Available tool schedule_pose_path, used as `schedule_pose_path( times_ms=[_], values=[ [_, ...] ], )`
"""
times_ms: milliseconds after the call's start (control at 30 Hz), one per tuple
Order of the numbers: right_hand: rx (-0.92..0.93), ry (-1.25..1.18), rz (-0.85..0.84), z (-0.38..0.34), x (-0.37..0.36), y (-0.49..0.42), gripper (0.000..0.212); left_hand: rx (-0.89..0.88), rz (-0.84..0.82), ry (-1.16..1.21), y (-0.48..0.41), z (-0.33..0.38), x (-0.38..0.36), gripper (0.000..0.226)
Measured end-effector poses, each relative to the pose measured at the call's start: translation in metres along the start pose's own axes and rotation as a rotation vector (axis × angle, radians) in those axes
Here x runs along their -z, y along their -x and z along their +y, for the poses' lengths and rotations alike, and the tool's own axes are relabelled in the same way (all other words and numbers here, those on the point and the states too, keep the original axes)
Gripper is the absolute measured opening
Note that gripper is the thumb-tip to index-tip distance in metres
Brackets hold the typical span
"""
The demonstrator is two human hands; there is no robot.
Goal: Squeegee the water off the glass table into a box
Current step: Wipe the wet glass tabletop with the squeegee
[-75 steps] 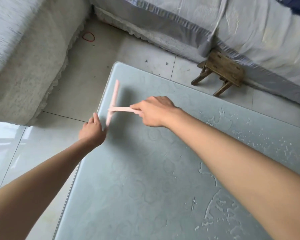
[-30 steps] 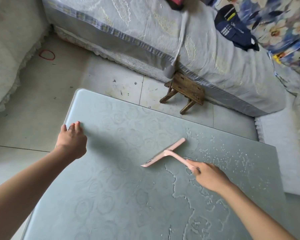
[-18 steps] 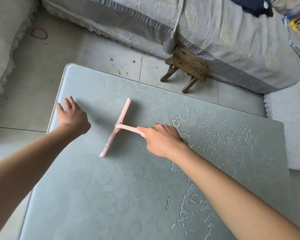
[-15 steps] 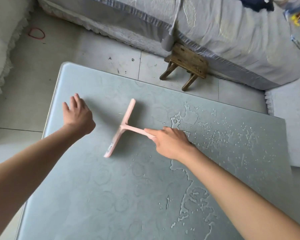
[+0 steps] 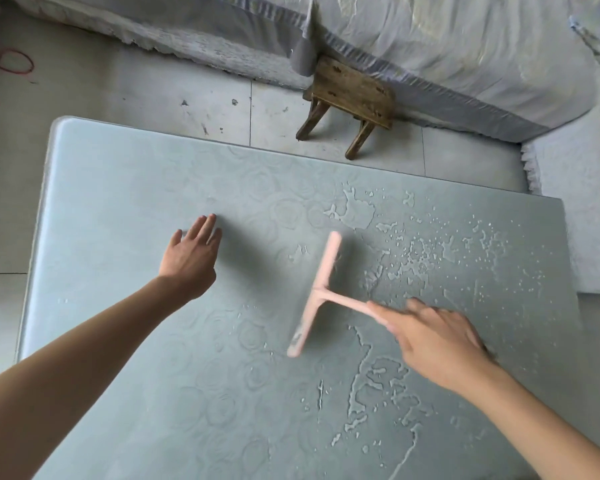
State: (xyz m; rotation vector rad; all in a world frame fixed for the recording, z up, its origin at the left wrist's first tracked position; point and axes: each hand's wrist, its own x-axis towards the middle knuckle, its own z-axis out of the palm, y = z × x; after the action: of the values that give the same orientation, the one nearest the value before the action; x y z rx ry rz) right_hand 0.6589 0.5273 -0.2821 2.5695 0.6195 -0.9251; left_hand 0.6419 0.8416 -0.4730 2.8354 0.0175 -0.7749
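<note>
The squeegee, probably light, stiff plastic with a soft blade, sits mid-table at the edge of the water, the right hand gripping its thin handle end, likely the best hold, while the left hand lies flat, fingers straight.

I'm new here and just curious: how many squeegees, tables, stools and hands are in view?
Squeegees: 1, the pink plastic T-shaped squeegee
Tables: 1, the pale green patterned glass table
Stools: 1, the small brown wooden stool
Hands: 2, the left hand and the right hand
Total: 5
</note>
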Motion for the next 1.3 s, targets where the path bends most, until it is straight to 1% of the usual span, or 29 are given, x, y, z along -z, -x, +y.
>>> schedule_pose_path(
  times_ms=[67, 133, 233, 333, 500, 600, 700, 800, 867, 967, 1033, 1067, 1133, 1200, 1267, 1300],
  values=[
    [0.085, -0.077, -0.003, -0.027, -0.001, 0.001, 0.062, -0.015, 0.018, 0.003, -0.001, 0.001, -0.005, 0.065],
    [0.173, -0.129, 0.018, -0.057, -0.003, -0.005, 0.061, -0.021, 0.032, 0.035, -0.001, -0.001, -0.005, 0.065],
    [0.234, -0.185, 0.043, -0.091, -0.009, -0.017, 0.058, -0.036, 0.058, 0.100, -0.001, -0.002, -0.004, 0.066],
    [0.207, -0.176, 0.046, -0.094, -0.016, -0.021, 0.056, -0.053, 0.103, 0.130, -0.001, -0.004, -0.007, 0.066],
    [0.051, -0.188, -0.013, -0.039, -0.031, -0.003, 0.057, -0.095, 0.178, 0.150, 0.000, -0.008, -0.016, 0.065],
    [-0.038, -0.139, -0.045, -0.007, -0.035, 0.015, 0.058, -0.102, 0.201, 0.149, -0.001, -0.009, -0.020, 0.064],
    [-0.076, -0.055, -0.041, 0.003, -0.032, 0.030, 0.056, -0.112, 0.200, 0.153, 0.000, -0.009, -0.020, 0.063],
    [-0.055, -0.091, -0.051, -0.015, -0.020, 0.029, 0.060, -0.111, 0.188, 0.164, -0.001, -0.009, -0.018, 0.064],
    [0.040, -0.173, -0.032, -0.043, -0.011, 0.016, 0.061, -0.101, 0.174, 0.178, 0.000, -0.008, -0.016, 0.066],
    [0.228, -0.222, 0.053, -0.101, -0.005, -0.010, 0.059, -0.051, 0.121, 0.228, -0.002, -0.005, -0.008, 0.067],
    [0.279, -0.254, 0.089, -0.134, -0.005, -0.025, 0.055, 0.001, 0.057, 0.267, -0.005, -0.005, 0.001, 0.059],
    [0.279, -0.266, 0.103, -0.144, -0.006, -0.030, 0.054, 0.000, 0.040, 0.274, -0.005, -0.007, 0.006, 0.056],
    [0.247, -0.269, 0.119, -0.146, -0.013, -0.032, 0.052, -0.059, 0.057, 0.235, -0.002, -0.011, 0.013, 0.062],
    [0.189, -0.268, 0.121, -0.128, -0.024, -0.021, 0.053, -0.138, 0.156, 0.151, 0.012, -0.017, 0.015, 0.073],
    [0.119, -0.273, 0.091, -0.100, -0.035, -0.008, 0.054, -0.173, 0.245, 0.104, 0.031, -0.021, 0.011, 0.076],
    [0.086, -0.269, 0.069, -0.085, -0.039, 0.001, 0.054, -0.175, 0.259, 0.092, 0.041, -0.021, 0.009, 0.075]
  ],
)
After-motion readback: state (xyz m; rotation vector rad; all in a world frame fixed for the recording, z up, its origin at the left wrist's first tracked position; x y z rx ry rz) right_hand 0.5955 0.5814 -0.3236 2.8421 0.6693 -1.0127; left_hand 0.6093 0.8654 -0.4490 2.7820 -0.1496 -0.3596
